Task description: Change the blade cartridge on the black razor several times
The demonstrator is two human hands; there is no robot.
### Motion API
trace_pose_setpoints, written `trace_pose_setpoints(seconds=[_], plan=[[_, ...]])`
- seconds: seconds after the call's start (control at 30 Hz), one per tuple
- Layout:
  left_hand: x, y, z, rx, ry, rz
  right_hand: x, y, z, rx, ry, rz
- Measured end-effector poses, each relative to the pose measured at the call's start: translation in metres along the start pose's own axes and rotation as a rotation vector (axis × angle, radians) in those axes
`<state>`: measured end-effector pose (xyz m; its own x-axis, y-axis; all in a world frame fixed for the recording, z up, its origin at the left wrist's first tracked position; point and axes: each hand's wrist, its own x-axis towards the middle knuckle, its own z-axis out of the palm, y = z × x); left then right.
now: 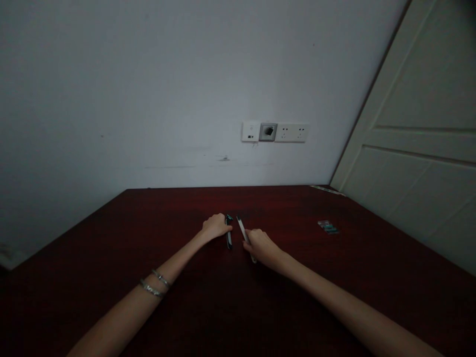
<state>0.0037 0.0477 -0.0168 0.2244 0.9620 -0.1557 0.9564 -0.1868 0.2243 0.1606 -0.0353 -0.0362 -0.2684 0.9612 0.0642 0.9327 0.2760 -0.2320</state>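
Note:
My left hand [215,227] rests on the dark red table [148,277] with its fingers curled onto a slim dark object with a teal tip [228,237], a pen-like or remote-like stick lying on the table. My right hand [260,246] is closed around a thin white stick-like object [241,229] that points away from me toward the wall. The two hands lie close together, a few centimetres apart, near the middle of the table. Two silver bracelets [156,284] sit on my left forearm.
A small flat teal and red packet [327,226] lies on the table to the right. A white wall with a strip of sockets [275,132] stands behind the table. A pale door [416,148] closes the right side. A thin strip [327,190] lies at the far right corner.

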Motion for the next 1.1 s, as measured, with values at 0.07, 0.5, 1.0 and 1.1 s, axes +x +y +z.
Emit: trace_pose_setpoints(seconds=[0.07, 0.5, 1.0, 1.1], plan=[[-0.001, 0.0, 0.0, 0.012, 0.009, 0.007, -0.001, 0.0, 0.002, -0.001, 0.002, -0.011], [-0.009, 0.026, -0.002, -0.067, 0.244, 0.267, -0.021, 0.097, -0.067, 0.103, 0.426, 0.162], [0.013, 0.209, 0.069, -0.069, 0.248, 0.797, -0.101, 0.302, -0.038, -0.001, 0.631, 0.714], [0.017, 0.239, 0.08, -0.094, 0.209, 0.806, -0.1, 0.3, -0.038, 0.011, 0.653, 0.696]])
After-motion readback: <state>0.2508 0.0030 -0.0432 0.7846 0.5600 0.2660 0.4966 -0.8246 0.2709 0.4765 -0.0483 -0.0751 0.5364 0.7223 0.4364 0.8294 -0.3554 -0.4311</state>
